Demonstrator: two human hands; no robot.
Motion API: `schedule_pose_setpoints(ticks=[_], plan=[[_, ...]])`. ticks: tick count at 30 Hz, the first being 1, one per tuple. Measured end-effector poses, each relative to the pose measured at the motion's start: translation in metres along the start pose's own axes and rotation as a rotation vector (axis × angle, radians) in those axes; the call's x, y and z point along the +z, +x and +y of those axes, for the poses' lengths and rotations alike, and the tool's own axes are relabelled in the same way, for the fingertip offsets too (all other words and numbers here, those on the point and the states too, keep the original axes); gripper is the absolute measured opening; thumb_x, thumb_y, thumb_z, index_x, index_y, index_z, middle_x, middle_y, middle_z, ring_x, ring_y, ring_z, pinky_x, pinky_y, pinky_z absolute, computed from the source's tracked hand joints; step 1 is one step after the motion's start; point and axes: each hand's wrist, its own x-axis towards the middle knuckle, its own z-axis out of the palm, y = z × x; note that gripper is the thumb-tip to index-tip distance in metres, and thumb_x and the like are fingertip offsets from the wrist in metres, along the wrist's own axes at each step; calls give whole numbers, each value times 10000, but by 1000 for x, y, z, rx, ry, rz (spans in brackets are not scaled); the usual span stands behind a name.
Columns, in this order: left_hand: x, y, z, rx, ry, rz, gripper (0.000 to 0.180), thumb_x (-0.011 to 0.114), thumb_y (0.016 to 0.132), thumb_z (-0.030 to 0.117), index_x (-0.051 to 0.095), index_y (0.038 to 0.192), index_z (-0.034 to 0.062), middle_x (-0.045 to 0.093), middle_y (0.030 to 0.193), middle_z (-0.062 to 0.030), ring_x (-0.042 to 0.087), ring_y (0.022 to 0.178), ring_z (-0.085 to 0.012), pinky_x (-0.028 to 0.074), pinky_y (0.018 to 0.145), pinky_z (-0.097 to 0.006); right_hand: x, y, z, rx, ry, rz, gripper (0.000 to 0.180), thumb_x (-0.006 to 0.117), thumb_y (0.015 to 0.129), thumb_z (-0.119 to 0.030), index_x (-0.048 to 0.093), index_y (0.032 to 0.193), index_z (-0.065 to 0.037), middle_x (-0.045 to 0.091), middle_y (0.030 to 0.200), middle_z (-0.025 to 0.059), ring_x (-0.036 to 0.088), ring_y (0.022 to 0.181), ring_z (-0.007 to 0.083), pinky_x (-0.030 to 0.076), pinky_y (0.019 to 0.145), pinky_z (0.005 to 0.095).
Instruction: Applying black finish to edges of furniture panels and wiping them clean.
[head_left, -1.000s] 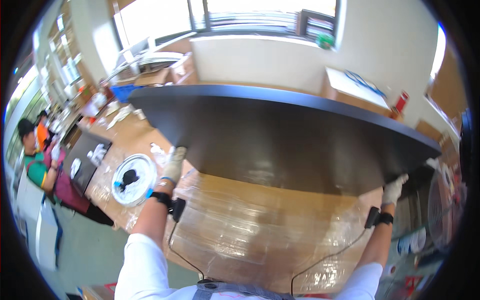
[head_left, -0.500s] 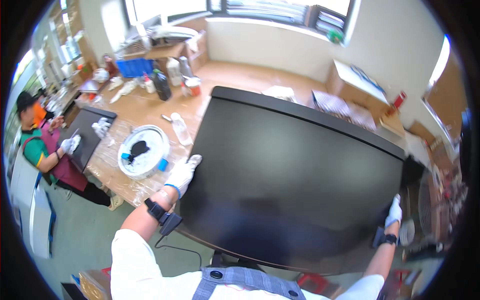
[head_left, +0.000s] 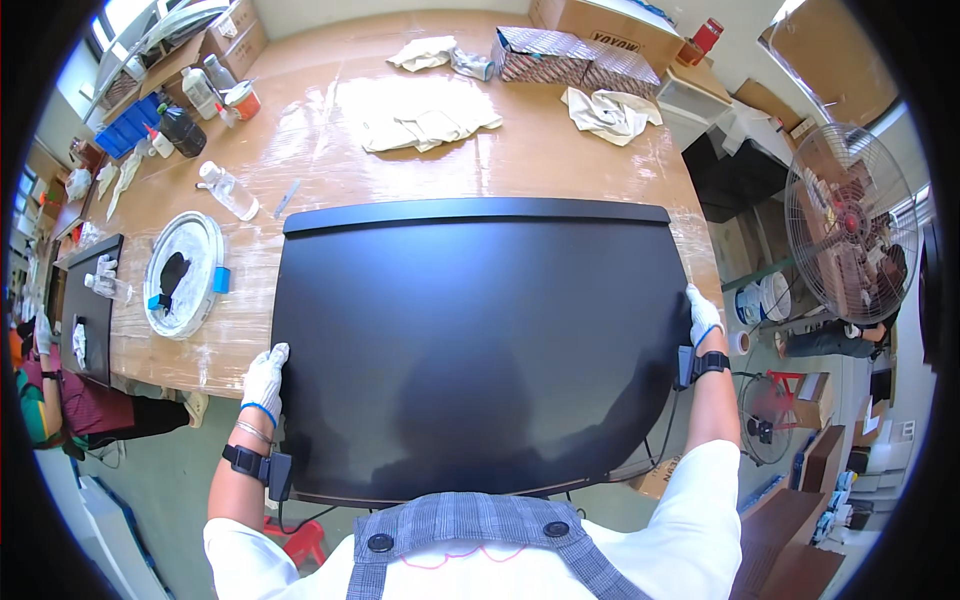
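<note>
A large, flat black panel (head_left: 480, 300) with a raised strip along its far edge lies before me. Its far part is over the wrapped table, while the near part sticks out past the table's front edge toward my body. My left hand (head_left: 265, 378), in a white glove, grips the panel's left edge. On the opposite edge, my right hand (head_left: 703, 314), gloved too, is closed around the side. The fingers under the panel are hidden on both sides.
Left of the panel are a round white lid (head_left: 203, 250) with a black pad and blue blocks, and a clear bottle (head_left: 229, 190). White cloths (head_left: 425, 125) lie beyond it. A large fan (head_left: 850, 222) stands at right. Another person (head_left: 85, 405) works at far left.
The panel has swung from a slant to nearly square in front of me, with both hands still on its side edges. My view has turned, showing more tabletop beyond the panel.
</note>
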Motion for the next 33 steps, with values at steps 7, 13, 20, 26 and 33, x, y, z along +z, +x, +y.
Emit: schedule_pose_setpoints(ticks=[7, 13, 20, 26, 33], plan=[[29, -3, -5, -92, -8, 125, 356, 624, 934, 221, 620, 1207, -7, 639, 1218, -83, 547, 1170, -171, 387, 1030, -302, 19, 41, -7, 79, -11, -93, 844, 679, 831, -527, 422, 1401, 40, 388, 1494, 187, 300, 1405, 317, 253, 1122, 458], [48, -2, -6, -62, 64, 188, 461, 620, 938, 284, 568, 1279, -21, 586, 1312, -112, 521, 1223, -193, 362, 1066, -313, 23, 92, 28, 109, 23, -137, 839, 673, 831, -544, 439, 1386, 39, 402, 1470, 210, 347, 1367, 315, 291, 1098, 464], [32, 20, -14, -30, 138, 61, 528, 610, 942, 359, 558, 1295, -30, 589, 1302, -123, 524, 1200, -212, 374, 1046, -318, 5, 114, 41, -2, -105, -231, 749, 651, 847, -560, 560, 1276, 47, 580, 1280, 158, 522, 1172, 264, 412, 979, 398], [15, 26, -13, -116, 38, 34, 524, 614, 938, 362, 561, 1295, -18, 617, 1224, -81, 558, 1106, -165, 413, 988, -299, 19, 74, 10, -88, -98, -318, 778, 632, 864, -548, 494, 1352, 41, 492, 1406, 182, 423, 1309, 276, 321, 1069, 356], [22, 34, -5, -211, 40, -12, 590, 631, 926, 397, 523, 1336, -13, 589, 1271, -88, 551, 1138, -176, 428, 985, -307, 0, 62, 8, -109, -143, -417, 744, 599, 884, -545, 457, 1418, -47, 395, 1506, 123, 319, 1402, 270, 219, 1140, 359]])
